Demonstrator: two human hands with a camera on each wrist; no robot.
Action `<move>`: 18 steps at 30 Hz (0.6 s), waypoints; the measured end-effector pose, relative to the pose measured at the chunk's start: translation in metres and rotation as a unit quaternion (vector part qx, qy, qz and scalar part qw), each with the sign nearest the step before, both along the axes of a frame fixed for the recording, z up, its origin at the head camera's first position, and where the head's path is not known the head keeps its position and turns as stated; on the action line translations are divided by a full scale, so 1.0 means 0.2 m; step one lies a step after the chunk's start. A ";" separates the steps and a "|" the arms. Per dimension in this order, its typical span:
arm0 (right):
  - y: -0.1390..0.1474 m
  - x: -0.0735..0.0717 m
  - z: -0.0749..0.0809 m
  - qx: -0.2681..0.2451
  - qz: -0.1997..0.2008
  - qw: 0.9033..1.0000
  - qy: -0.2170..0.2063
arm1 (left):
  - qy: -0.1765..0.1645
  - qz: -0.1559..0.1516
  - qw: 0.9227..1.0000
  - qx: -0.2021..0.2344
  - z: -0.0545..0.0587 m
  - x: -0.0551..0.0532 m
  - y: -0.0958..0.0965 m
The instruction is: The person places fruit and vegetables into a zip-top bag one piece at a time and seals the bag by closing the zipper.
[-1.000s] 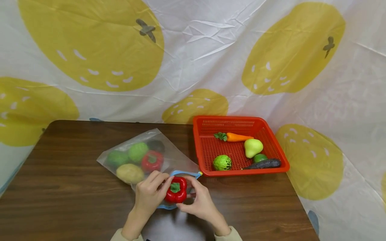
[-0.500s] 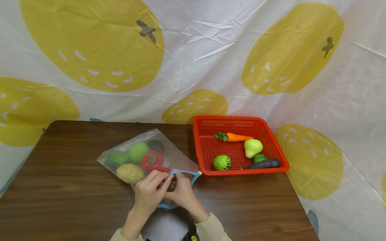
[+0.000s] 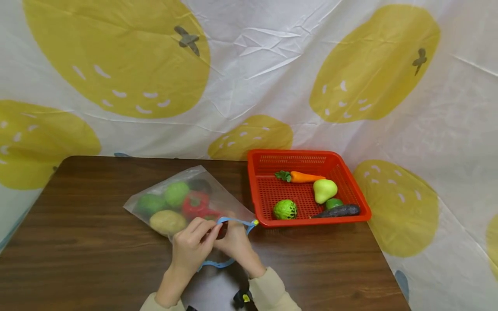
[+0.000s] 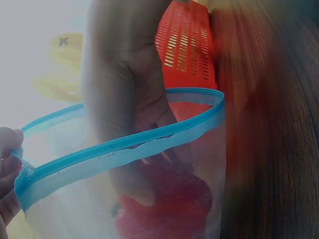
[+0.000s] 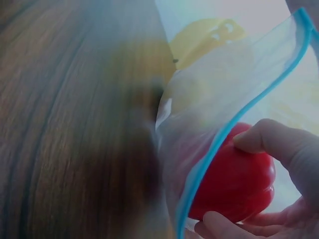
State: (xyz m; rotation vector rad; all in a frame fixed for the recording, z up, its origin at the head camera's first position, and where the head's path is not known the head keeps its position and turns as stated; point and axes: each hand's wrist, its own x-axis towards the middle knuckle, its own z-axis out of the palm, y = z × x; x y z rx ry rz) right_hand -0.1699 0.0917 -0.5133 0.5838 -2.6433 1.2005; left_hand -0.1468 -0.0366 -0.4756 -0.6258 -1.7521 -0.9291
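Note:
A clear zip bag [image 3: 229, 203] with a blue zip rim lies on the table, its mouth open towards me. My left hand [image 3: 190, 244] pinches one side of that rim [image 4: 124, 142]. Through the mouth reaches my right hand [image 3: 235, 244], gripping a red bell pepper [image 5: 234, 179] between thumb and fingers. Seen through the film in the left wrist view, the held pepper [image 4: 167, 211] is inside the bag. Deeper in lie another red bell pepper [image 3: 194, 203], a potato-like tan piece [image 3: 167, 222], green round pieces [image 3: 176, 193] and a dark one [image 3: 200, 186].
Right of the bag stands a red plastic basket [image 3: 254, 190]. It holds a carrot [image 3: 305, 177], a green pear [image 3: 325, 191], a bumpy green fruit [image 3: 285, 209], a small green piece [image 3: 333, 203] and a dark long vegetable [image 3: 342, 211]. A printed cloth [image 3: 249, 77] hangs behind.
My right hand has carried the red bell pepper left and forward into the bag's mouth. The left hand keeps its pinch on the rim, nearly still.

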 end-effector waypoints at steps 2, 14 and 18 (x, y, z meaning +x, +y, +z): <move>0.00 -0.01 -0.01 0.003 -0.014 1.000 -0.016 | 0.000 -0.001 1.000 0.000 0.00 0.00 0.00; -0.01 -0.25 -0.42 0.233 -0.116 0.922 0.288 | 0.016 -0.021 1.000 0.004 0.00 -0.01 0.01; 0.03 -0.36 -0.69 0.435 -0.147 0.782 0.421 | 0.025 -0.023 0.999 0.002 0.00 -0.01 0.01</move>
